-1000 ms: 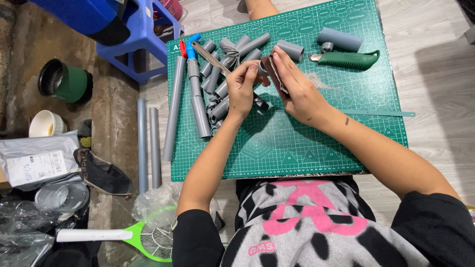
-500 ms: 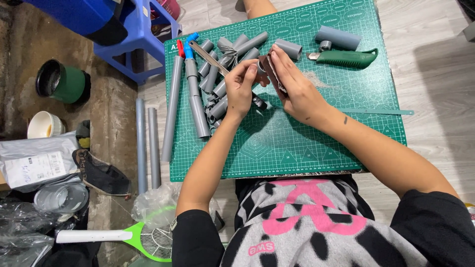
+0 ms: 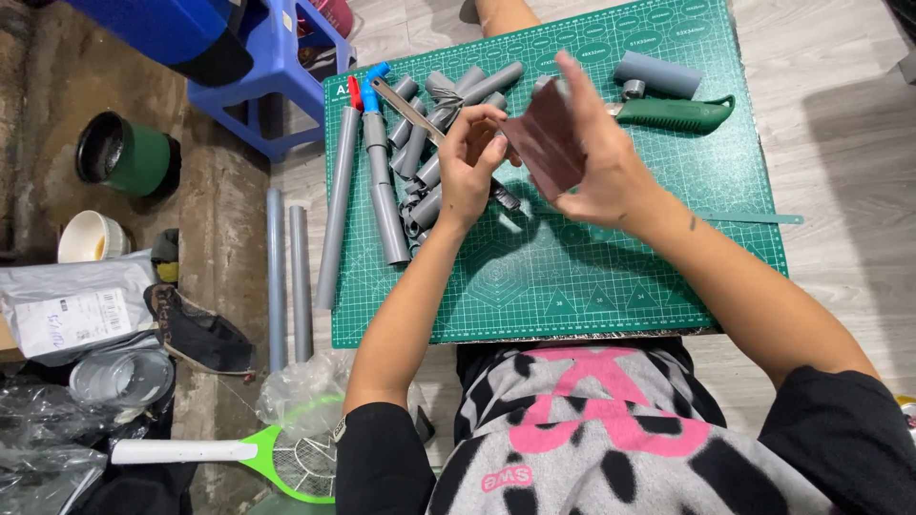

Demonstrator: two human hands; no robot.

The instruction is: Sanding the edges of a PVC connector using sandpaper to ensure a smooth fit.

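Sandpaper, a dark reddish-brown sheet, is held up above the far middle of the green cutting mat, pinched between the two hands. The right hand has it from the right side, thumb in front and fingers curled behind, with the index finger raised past the sheet's top edge. The left hand closes its fingertips on the sheet's left edge; whether a small piece sits inside that pinch I cannot tell, since the fingers cover it. Just beneath the left hand, toward the mat's far-left corner, lies a loose heap of short grey pipe pieces, some crossing each other. A longer jointed grey pipe with a blue end runs along the mat's left side, and another long grey pipe with a red end lies across the left edge, half off the mat. A flat metal tool rests diagonally over the heap. Near the far-right corner sit a green-handled knife and, just beyond it, a short thick grey pipe section. Off the mat to the left, two more long grey pipes lie side by side on the floor, with a blue plastic stool beyond the far-left corner and a green racket-shaped swatter near the person's left knee.
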